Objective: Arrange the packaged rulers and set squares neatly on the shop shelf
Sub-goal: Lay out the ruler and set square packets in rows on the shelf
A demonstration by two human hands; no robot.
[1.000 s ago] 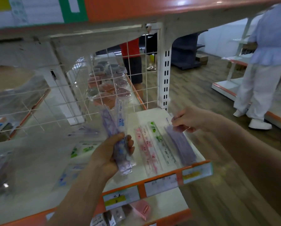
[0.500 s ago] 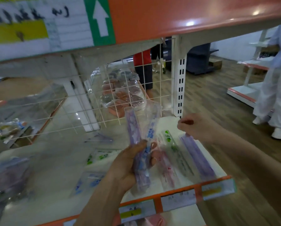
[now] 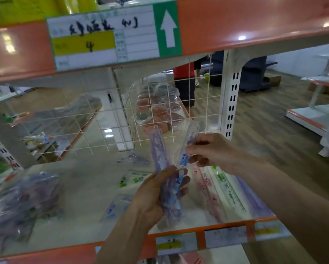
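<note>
My left hand (image 3: pixel 156 195) grips the lower ends of two packaged rulers held upright above the shelf: a purple ruler (image 3: pixel 160 149) and a blue ruler (image 3: pixel 186 155). My right hand (image 3: pixel 207 149) pinches the blue ruler near its middle. On the white shelf (image 3: pixel 87 187) at the right lie a pink ruler (image 3: pixel 207 189), a green ruler (image 3: pixel 228 189) and a purple ruler (image 3: pixel 253 199), side by side. Packaged set squares, one green (image 3: pixel 135 179) and one blue (image 3: pixel 116 206), lie further left.
A heap of purple packaged items (image 3: pixel 20 202) lies at the shelf's left end. A white wire grid (image 3: pixel 106 121) closes the back. An orange shelf edge with a price label (image 3: pixel 102 37) hangs overhead. A person in red (image 3: pixel 184 82) stands beyond.
My right hand left the purple ruler lying on the shelf and moved left to the blue ruler held by my left hand. The view tilted upward.
</note>
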